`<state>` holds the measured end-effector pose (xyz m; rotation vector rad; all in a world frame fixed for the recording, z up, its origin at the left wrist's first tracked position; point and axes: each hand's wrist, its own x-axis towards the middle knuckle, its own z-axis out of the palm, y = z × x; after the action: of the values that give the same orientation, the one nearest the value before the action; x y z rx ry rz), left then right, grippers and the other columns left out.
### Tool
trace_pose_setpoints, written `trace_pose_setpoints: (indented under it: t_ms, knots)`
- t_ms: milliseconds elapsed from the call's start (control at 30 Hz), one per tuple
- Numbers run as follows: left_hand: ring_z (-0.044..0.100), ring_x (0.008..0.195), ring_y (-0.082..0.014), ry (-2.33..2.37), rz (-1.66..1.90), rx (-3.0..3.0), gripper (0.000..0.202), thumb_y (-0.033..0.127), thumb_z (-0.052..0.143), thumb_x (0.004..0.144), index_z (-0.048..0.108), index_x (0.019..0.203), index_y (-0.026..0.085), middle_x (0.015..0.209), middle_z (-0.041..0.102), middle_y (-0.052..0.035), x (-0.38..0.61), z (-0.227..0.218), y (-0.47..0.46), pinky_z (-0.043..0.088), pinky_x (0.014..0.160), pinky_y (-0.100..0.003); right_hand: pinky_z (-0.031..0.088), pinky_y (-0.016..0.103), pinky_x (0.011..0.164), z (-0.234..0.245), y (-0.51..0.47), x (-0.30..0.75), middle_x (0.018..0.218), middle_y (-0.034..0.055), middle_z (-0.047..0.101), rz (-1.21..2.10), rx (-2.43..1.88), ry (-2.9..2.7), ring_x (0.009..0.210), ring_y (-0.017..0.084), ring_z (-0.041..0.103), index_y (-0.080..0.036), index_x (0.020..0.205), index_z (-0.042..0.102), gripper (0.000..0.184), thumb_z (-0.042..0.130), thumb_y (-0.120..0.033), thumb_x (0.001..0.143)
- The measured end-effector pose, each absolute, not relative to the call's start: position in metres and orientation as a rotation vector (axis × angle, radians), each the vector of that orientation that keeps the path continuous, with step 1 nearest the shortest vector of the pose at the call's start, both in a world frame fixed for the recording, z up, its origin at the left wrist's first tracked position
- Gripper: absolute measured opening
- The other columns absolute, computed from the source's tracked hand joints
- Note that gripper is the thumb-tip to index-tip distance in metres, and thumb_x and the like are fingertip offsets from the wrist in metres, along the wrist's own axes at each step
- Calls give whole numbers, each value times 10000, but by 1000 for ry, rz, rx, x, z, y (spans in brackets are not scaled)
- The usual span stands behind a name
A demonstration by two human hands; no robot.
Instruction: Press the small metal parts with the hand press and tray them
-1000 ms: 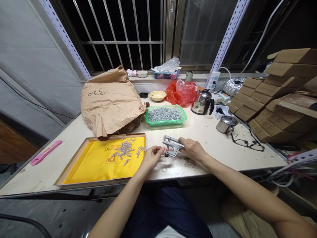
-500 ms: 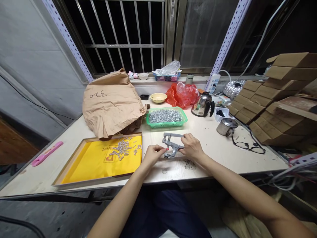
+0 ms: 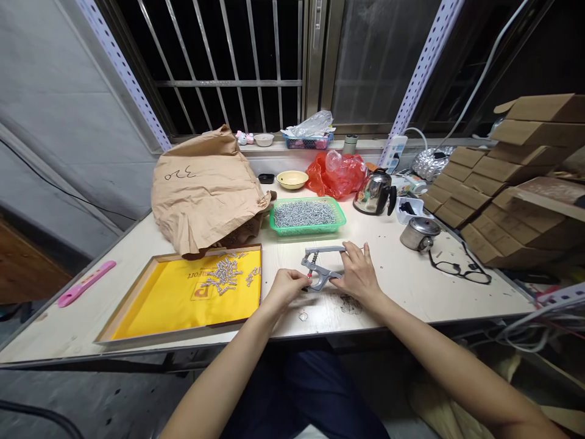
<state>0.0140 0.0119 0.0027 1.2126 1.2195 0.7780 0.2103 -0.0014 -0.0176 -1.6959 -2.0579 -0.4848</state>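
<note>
A grey metal plier-like press tool [image 3: 320,268] with a red tip rests near the table's front edge. My right hand [image 3: 359,275] grips its handles, which stand spread apart. Fingers of my left hand [image 3: 287,286] are pinched together at the tool's jaw; what they hold is too small to make out. A small clear piece [image 3: 303,316] lies on the table just below my left hand. Left of it sits a wooden tray with a yellow liner [image 3: 164,305] carrying several small metal parts [image 3: 226,274].
A green basket [image 3: 307,228] full of metal parts stands behind the tool. A brown paper sack [image 3: 205,189], steel kettle [image 3: 375,192], steel cup [image 3: 419,233], glasses [image 3: 459,268], stacked cardboard boxes [image 3: 507,183] and a pink tool [image 3: 86,283] surround the workspace.
The tool's upper handle has swung up, so the handles are now spread. My right hand shifted with it; my left hand closed in on the jaw.
</note>
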Motion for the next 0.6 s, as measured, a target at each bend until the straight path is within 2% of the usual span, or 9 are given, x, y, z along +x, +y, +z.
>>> trace_pose_setpoints:
  t_ms: [133, 267, 367, 400, 467, 533, 600]
  knots:
    - [501, 534, -117, 1193, 954, 1310, 112, 237, 643, 563, 640, 540, 128, 526, 591, -17, 25, 7, 10, 364, 547, -234, 149, 553, 1047, -24, 1, 220, 1262, 229, 430, -483, -1724, -1908, 1241, 330, 309, -45, 1106, 489, 663, 509, -554, 681]
    - [555, 634, -151, 1224, 1165, 1257, 177, 293, 623, 623, 660, 625, 120, 637, 645, -50, 36, 25, 32, 399, 605, -251, 203, 545, 1035, -25, 3, 232, 1258, 239, 410, -474, -1719, -1818, 1232, 347, 308, -33, 1123, 474, 709, 541, -558, 650]
    - [583, 813, -187, 1274, 1231, 1376, 270, 315, 606, 677, 677, 818, 96, 890, 673, -114, 41, 49, 75, 414, 694, -264, 232, 550, 1022, -26, 3, 239, 1244, 228, 417, -439, -1676, -1826, 1218, 349, 322, -53, 1133, 469, 708, 548, -559, 645]
    - [577, 878, -199, 1308, 1217, 1417, 329, 314, 625, 671, 663, 909, 90, 1002, 651, -136, 39, 56, 90, 412, 722, -267, 239, 551, 1019, -27, 2, 240, 1245, 226, 415, -426, -1663, -1832, 1217, 348, 323, -58, 1132, 470, 696, 550, -550, 646]
    - [571, 917, -212, 1356, 1152, 1482, 424, 345, 609, 700, 621, 1030, 80, 1099, 611, -162, 29, 68, 114, 414, 736, -281, 247, 550, 1019, -29, 0, 242, 1251, 222, 407, -407, -1643, -1838, 1219, 344, 318, -63, 1129, 470, 655, 550, -509, 655]
    - [580, 870, -208, 1366, 1095, 1551, 441, 378, 577, 723, 613, 1049, 82, 1046, 632, -155, 7, 74, 126, 418, 722, -288, 255, 544, 1019, -31, -3, 243, 1255, 218, 400, -384, -1633, -1841, 1217, 340, 317, -59, 1136, 467, 614, 547, -441, 662]
    - [582, 770, -189, 1385, 1070, 1620, 384, 385, 551, 729, 647, 964, 97, 884, 667, -112, -23, 73, 124, 416, 684, -280, 272, 530, 1015, -32, -5, 243, 1256, 210, 393, -350, -1625, -1839, 1207, 333, 326, -56, 1140, 471, 573, 533, -377, 669]
